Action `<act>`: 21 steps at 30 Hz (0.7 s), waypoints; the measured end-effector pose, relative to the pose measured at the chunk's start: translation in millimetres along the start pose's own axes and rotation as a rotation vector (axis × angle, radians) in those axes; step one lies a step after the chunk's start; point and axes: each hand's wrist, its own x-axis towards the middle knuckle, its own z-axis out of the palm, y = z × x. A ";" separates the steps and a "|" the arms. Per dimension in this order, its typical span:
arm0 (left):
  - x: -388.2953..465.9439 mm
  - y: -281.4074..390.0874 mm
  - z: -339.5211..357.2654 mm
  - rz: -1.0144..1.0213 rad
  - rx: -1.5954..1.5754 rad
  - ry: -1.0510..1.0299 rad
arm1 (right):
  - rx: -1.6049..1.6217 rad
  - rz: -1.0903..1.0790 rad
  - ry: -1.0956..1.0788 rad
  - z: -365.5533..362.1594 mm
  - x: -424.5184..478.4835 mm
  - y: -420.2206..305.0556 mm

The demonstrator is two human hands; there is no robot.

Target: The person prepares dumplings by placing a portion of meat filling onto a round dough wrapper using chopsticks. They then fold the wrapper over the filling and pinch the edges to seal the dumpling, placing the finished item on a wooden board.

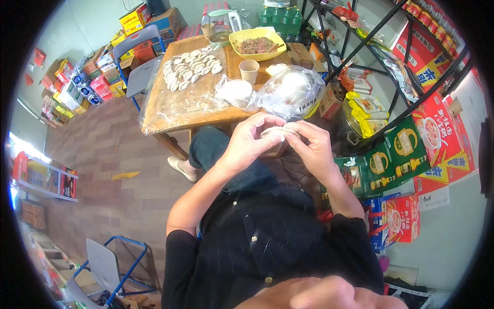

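Observation:
Above my lap, just off the table's near edge, my left hand and my right hand pinch a folded dumpling between thumbs and fingers. The fingers partly hide it. Beyond them on the wooden table lie rows of pleated dumplings on clear plastic film. A yellow bowl of minced filling stands at the back, with a utensil in it. Closest to my hands are a stack of round white wrappers in plastic and a plastic bag over whitish contents, probably dough.
A paper cup stands beside the wrappers; a glass kettle is behind. Black metal shelving with packaged goods rises at the right. A folding chair stands left of the table, another at lower left. Cartons line the wall.

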 end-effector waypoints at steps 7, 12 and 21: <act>-8.8 -9.7 11.2 -0.123 -0.306 0.068 | 0.400 0.181 0.105 -9.3 -20.8 10.0; -8.5 -5.4 15.8 -0.079 -0.308 0.087 | 0.507 0.239 0.092 -7.3 -26.3 9.8; -4.7 -5.5 17.6 -0.153 -0.128 0.038 | 0.560 0.222 0.092 -4.9 -27.6 19.3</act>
